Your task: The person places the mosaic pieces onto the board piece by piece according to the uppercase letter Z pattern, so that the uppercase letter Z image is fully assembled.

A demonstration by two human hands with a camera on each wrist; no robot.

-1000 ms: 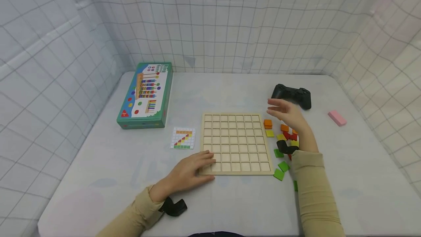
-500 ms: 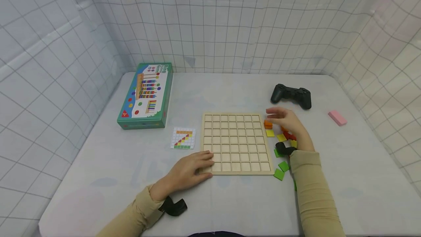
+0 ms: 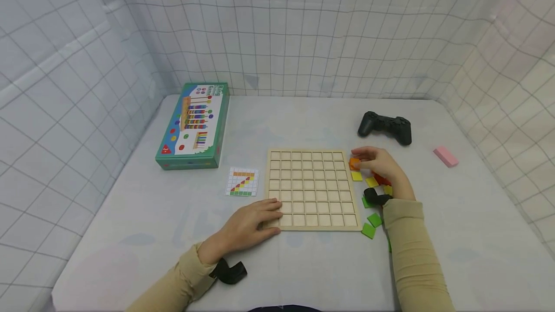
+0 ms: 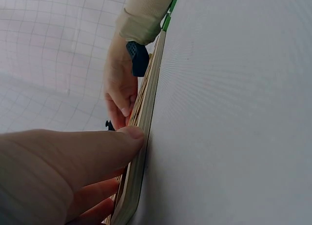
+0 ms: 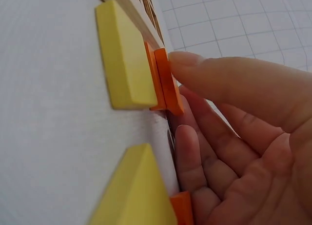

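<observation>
My left hand [image 3: 249,225] rests at the near left corner of a wooden grid board [image 3: 310,189], fingers lying over its squares and thumb [image 4: 127,137] at its front edge. At the board's far right corner, my right hand [image 3: 383,165] pinches the upper orange tile [image 5: 168,81] of a small stack, thumb against it and fingertips at its far side. Another orange tile lies directly under it. Just nearer is a yellow tile [image 3: 356,176]. More yellow, red and green tiles [image 3: 375,220] lie about the right wrist, partly hidden by it.
A pattern card [image 3: 242,182] lies left of the board. Behind it stands a green game box [image 3: 192,126]. A black game controller [image 3: 385,127] lies beyond my right hand, and a pink block [image 3: 445,156] is farther right. Gridded cloth walls enclose the table's back and sides.
My right hand has come down and nearer from above the controller's edge to the orange stack, and its fingers have closed on the top tile. My left hand stays on the board.
</observation>
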